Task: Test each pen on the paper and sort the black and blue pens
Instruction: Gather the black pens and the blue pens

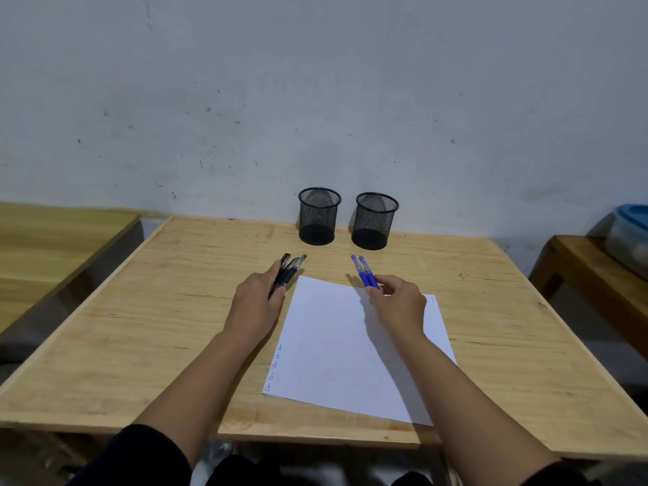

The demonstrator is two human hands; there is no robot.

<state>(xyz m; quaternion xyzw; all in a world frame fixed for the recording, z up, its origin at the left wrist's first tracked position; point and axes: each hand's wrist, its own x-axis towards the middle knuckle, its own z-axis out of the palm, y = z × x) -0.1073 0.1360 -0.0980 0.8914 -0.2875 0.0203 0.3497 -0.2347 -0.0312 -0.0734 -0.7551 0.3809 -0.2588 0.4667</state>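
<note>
A white sheet of paper (343, 345) lies on the wooden table (175, 310), with small blue scribbles along its left edge. My left hand (256, 303) is closed around a bunch of black pens (292, 266) just left of the paper's far corner. My right hand (399, 303) pinches two blue pens (363, 271) by their lower ends above the paper's far edge. Two black mesh pen cups stand at the back of the table: the left cup (319, 215) and the right cup (375, 221). Both look empty.
A grey wall rises right behind the cups. A second wooden table (52, 247) stands to the left, across a gap. On the right is a wooden bench (596, 275) with a blue-lidded plastic container (631, 233) on it.
</note>
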